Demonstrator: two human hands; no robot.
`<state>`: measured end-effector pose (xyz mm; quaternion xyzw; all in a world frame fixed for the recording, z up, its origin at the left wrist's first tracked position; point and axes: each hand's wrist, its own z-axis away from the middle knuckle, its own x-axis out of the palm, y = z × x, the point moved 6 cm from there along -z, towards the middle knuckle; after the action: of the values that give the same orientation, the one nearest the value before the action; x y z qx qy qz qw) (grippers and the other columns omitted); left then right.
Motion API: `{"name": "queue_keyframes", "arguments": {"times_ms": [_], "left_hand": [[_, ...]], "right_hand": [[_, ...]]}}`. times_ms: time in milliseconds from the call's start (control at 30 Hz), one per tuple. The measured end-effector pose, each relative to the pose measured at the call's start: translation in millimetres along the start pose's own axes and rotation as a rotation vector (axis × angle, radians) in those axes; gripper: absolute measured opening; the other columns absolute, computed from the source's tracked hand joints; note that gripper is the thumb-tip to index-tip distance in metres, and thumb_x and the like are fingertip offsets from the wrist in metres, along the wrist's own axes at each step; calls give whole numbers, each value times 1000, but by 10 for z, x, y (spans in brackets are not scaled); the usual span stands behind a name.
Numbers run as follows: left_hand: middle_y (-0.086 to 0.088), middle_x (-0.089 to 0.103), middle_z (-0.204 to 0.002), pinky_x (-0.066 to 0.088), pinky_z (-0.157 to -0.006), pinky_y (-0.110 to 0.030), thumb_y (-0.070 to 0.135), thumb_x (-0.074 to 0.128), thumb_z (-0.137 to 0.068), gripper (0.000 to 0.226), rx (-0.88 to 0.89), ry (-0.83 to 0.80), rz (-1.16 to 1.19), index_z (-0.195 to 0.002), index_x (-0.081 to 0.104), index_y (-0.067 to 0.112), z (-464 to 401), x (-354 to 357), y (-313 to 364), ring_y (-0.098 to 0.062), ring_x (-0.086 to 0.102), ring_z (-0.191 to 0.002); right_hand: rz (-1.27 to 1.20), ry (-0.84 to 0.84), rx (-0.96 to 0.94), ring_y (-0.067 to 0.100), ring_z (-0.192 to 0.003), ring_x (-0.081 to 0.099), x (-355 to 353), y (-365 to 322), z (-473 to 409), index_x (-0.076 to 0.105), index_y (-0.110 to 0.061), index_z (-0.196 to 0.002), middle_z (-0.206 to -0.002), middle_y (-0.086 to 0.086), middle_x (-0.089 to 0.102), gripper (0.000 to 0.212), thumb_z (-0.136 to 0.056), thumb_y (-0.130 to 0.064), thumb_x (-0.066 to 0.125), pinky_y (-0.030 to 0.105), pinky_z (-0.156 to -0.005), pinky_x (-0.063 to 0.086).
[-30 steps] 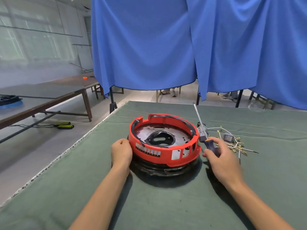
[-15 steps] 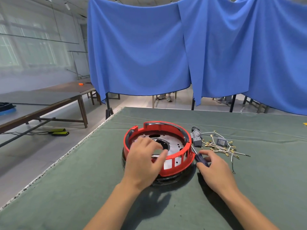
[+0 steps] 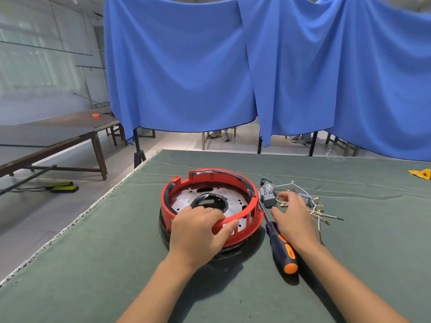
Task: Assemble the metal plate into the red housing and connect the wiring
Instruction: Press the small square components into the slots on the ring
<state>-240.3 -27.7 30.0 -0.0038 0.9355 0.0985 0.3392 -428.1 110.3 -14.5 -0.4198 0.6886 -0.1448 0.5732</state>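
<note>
Sitting near the middle of the green-covered table [image 3: 93, 264], toward its left edge, the red housing [image 3: 253, 226] rested on a dark round base, with the metal plate [image 3: 235, 202] lying flat inside its ring, perforated and open at a black central hub. The left hand [image 3: 198, 231] lay over the housing's near rim, fingers curled down inside onto the plate and the thumb pressed against the outer red wall, so that the rim was pinched between them. The right hand [image 3: 293, 220] hovered just right of the housing with its fingers spread and relaxed, holding nothing; its fingertips reached over the wiring, and whether they actually touched it could not be told from this angle.

The wiring [image 3: 324, 212] was a loose tangle of white leads with brass-coloured terminals, lying right of the housing toward the table's far right part. Small grey connector blocks [image 3: 268, 197] sat between the tangle and the housing, just beside the red wall. A screwdriver [image 3: 281, 245] with a black and orange handle lay flat on the cloth between the two hands, its shaft pointing away along the housing's right side and its handle end toward the near edge, just beside the right wrist.

A small yellow-orange scrap [image 3: 421, 174] lay at the far right edge. Blue curtains [image 3: 186, 73] hung beyond the far edge.
</note>
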Motion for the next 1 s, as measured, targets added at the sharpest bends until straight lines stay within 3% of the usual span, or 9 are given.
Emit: {"name": "queue_keyframes", "arguments": {"times_ms": [133, 233, 367, 467, 533, 600, 667, 833, 1000], "left_hand": [[9, 66, -64, 44, -61, -30, 32, 45, -90, 37, -124, 131, 297, -68, 70, 14, 1, -55, -158, -10, 58, -62], [13, 62, -72, 45, -68, -18, 23, 44, -87, 29, -187, 211, 408, -79, 70, 11, 19, -80, -242, -4, 57, -72], [10, 59, -73, 42, -70, -15, 1, 48, -77, 21, -248, 233, 381, -76, 68, 8, 12, -69, -254, -5, 53, -76], [6, 62, -72, 42, -73, -17, -3, 46, -77, 24, -273, 248, 396, -71, 67, 7, 35, -81, -284, -6, 52, -77], [5, 63, -71, 43, -73, -20, -2, 46, -76, 24, -304, 249, 399, -69, 66, 7, 68, -93, -321, -5, 52, -76], [6, 62, -70, 43, -73, -22, 0, 46, -76, 23, -325, 235, 393, -68, 66, 9, 88, -111, -332, -4, 53, -75], [8, 62, -70, 43, -73, -25, 3, 49, -75, 20, -308, 200, 375, -69, 66, 10, 86, -118, -297, -5, 52, -75], [9, 65, -76, 38, -79, -27, 30, 52, -81, 23, -141, 65, 218, -75, 69, 15, 73, -98, -114, -13, 55, -79], [12, 66, -81, 36, -81, -28, 35, 53, -79, 24, -108, 21, 153, -81, 70, 18, 91, -71, -30, -14, 56, -82]], "right_hand": [[118, -50, 10, 29, -118, 52, 133, 36, -169, 39, -25, -139, -143, 0, 43, 54, -88, -26, 54, 39, -89, 43], [154, -96, -9, 26, -121, 52, 181, 63, -237, 38, -30, -141, -142, -4, 47, 54, -89, -32, 56, 39, -89, 43], [97, -112, -17, 23, -110, 58, 164, 96, -279, 57, -26, -126, -121, 0, 62, 41, -87, -36, 64, 33, -82, 43], [40, -70, -80, 24, -101, 58, 135, 75, -241, 67, -19, -112, -109, 5, 62, 29, -85, -31, 68, 33, -77, 43], [-186, -43, -74, 25, -93, 63, 91, 86, -190, 66, -14, -109, -105, 7, 62, 24, -87, -23, 67, 36, -75, 47], [-507, -79, 22, 22, -68, 70, 62, 91, -111, 64, -10, -109, -101, 7, 64, 19, -91, -17, 62, 32, -54, 52], [-739, -142, 141, 16, -50, 67, 59, 72, -22, 63, -8, -105, -95, 6, 68, 15, -94, -15, 57, 23, -39, 47], [-1044, -259, 316, 16, -38, 58, 4, -62, 155, 65, -5, -95, -78, 11, 73, 19, -93, -20, 54, 17, -34, 38], [-1210, -351, 437, 9, -36, 55, 13, -96, 307, 65, -17, -99, -69, 11, 73, 19, -91, -33, 59, 15, -35, 42]]}}
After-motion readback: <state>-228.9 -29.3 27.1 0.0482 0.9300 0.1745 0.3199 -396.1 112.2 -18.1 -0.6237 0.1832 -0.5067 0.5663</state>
